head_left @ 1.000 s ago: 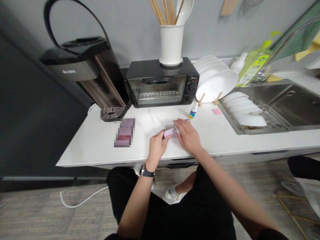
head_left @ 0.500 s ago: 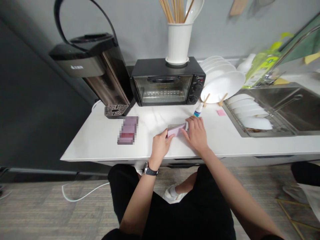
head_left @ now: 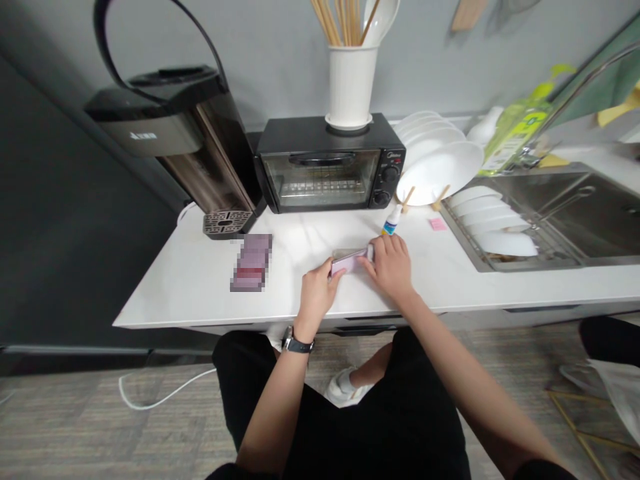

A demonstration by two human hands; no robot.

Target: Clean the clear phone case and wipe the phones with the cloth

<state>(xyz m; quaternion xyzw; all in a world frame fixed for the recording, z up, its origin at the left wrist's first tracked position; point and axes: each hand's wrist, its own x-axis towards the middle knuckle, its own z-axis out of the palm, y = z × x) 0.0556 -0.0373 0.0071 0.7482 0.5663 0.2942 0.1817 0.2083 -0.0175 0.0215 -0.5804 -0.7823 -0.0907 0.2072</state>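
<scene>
A thin lilac phone [head_left: 349, 263], tilted up on its long edge just above the white counter, is in my left hand [head_left: 317, 290]; the fingers grip its left end with the thumb on the near face. My right hand [head_left: 393, 270] is closed at the phone's right end, thumb against the near face. Something white and soft-looking, like a cloth or tissue [head_left: 371, 252], shows between the right fingers and the phone; most of it is hidden. Just beyond the right hand stands a small white bottle with a blue label [head_left: 391, 221].
A pixelated purple item [head_left: 251, 263] lies on the counter [head_left: 175, 287] at left, before a water dispenser [head_left: 200, 147]. A toaster oven [head_left: 325, 167] stands behind, bearing a white utensil pot [head_left: 351, 87]. Racked plates [head_left: 440, 173], a pink note [head_left: 438, 225] and a sink [head_left: 565, 220] are rightward.
The view has shifted slightly, so the counter items appear a little further left. Both hands keep their hold at the phone's ends; the right thumb lies slightly further over its near face.
</scene>
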